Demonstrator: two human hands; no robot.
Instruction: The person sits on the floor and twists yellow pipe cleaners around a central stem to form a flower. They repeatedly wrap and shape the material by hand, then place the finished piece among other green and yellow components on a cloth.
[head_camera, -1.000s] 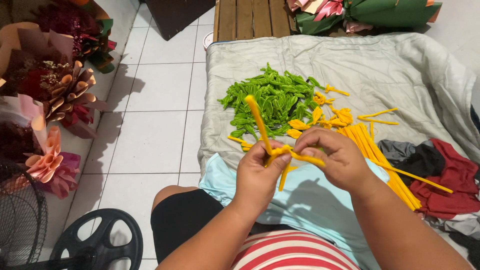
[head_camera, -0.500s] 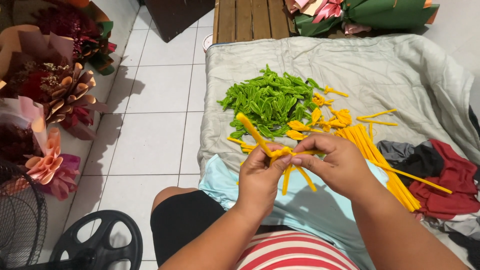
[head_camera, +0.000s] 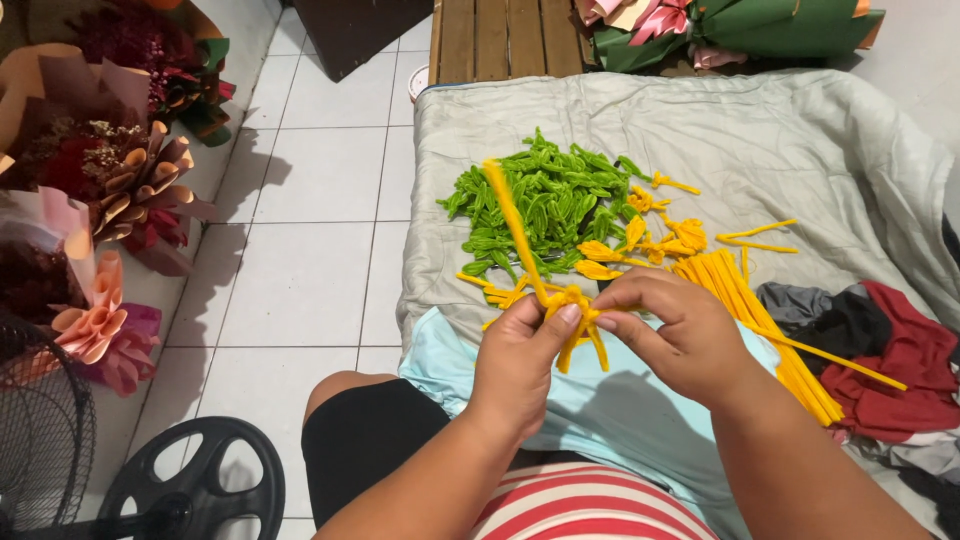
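Head view: I see my left hand (head_camera: 520, 360) and right hand (head_camera: 675, 335) both pinching the yellow pipe cleaner bundle (head_camera: 570, 305) between them, above the bed's blanket (head_camera: 800, 150); one stem points up-left.

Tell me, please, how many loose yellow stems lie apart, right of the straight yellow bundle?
2: both loose yellow stems lie on the grey sheet, one just above the other; more may be hidden.

Yellow fuzzy pipe cleaner (head_camera: 560, 300), twisted into a small knot of short drooping ends, one long straight end tilted up-left, held above the bed's near edge
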